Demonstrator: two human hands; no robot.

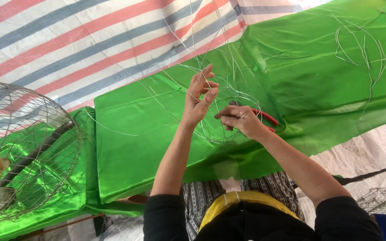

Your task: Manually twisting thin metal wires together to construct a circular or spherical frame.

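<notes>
Head view is looking down on a table draped in shiny green cloth, and that cloth is serving as the landmark for everything around it. Near the middle of the cloth a tangle of thin silvery wire is standing up in loops and long strands that are fanning out toward the striped sheet beyond the cloth's far edge. The left hand is rising upright within the tangle, fingers spread and slightly curled, fingertips pinching or steadying one of the strands; how firmly it is gripping cannot be told. The right hand is hovering low over the cloth just beside the left one, fingers closed together around a piece of the wire at the base of the loops. Pliers with red handles are lying on the cloth right behind the right hand, partly hidden by it.

Toward the cloth's far right corner, more bent wire pieces are lying loose, well apart from the hands. A red, white and blue-grey striped sheet is spreading out beyond the cloth's far edge. At the cloth's left end a round wire fan guard is resting, with a dark rod showing through its mesh. Off the cloth's near right corner, a small wire-grid cage is sitting beside the person's sleeve.
</notes>
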